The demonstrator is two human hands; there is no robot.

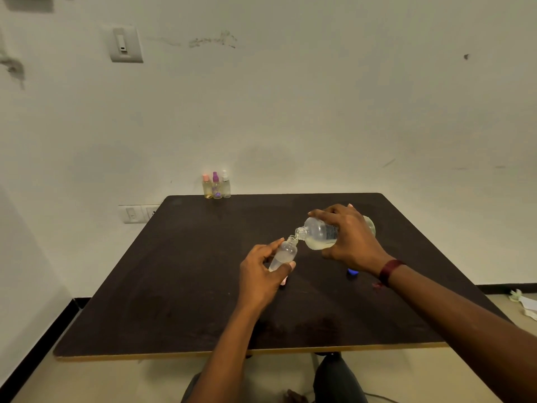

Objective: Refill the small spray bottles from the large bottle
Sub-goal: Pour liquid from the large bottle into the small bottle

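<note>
i saw the left hand [261, 274] wrapped round the small clear plastic bottle [286, 253], which was uncapped and held tilted above the dark brown table [189, 286]. the right hand [353, 238] gripped the large clear plastic bottle [319, 234] from above. it was tipped almost flat, with pale liquid lying along its lower side and its open mouth right at the small bottle's neck. a blue cap [352, 271] lay on the table under the right wrist. three small capped spray bottles [216, 186] stood in a row at the far edge.

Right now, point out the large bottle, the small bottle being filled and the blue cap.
large bottle [319, 232]: head view, shoulder.
small bottle [286, 252]: head view, upper body.
blue cap [352, 271]: head view, visible top.
</note>
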